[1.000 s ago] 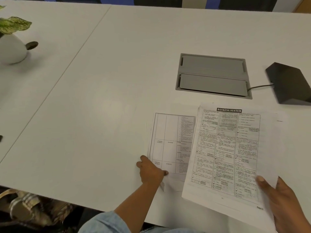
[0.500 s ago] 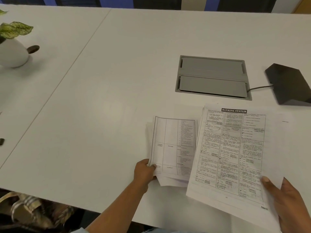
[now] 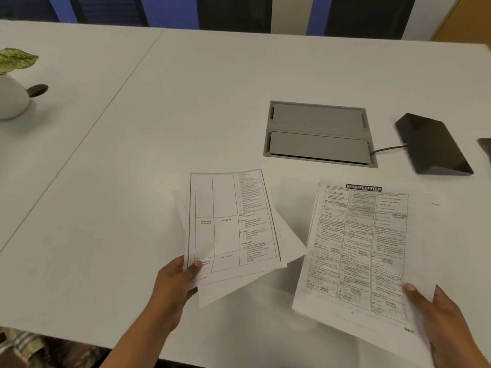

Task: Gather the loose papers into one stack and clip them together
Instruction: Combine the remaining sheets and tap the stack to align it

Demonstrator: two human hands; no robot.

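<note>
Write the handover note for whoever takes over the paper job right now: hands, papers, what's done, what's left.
Left hand: pinching the bottom-left corner of the timetable sheets, several pages, fanned unevenly.
Right hand: gripping the bottom-right corner of the Banking System sheets.
The two bundles sit side by side over the white table, not overlapping.
Done: loose papers picked up into two bundles.
Left: merge into one stack, square the edges, clip. No clip in view.

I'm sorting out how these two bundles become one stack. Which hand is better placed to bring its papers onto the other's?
Probably the left hand. Its timetable sheets look like the smaller bundle, fanned loosely, beside the banking pages the right hand holds by a corner.
</note>
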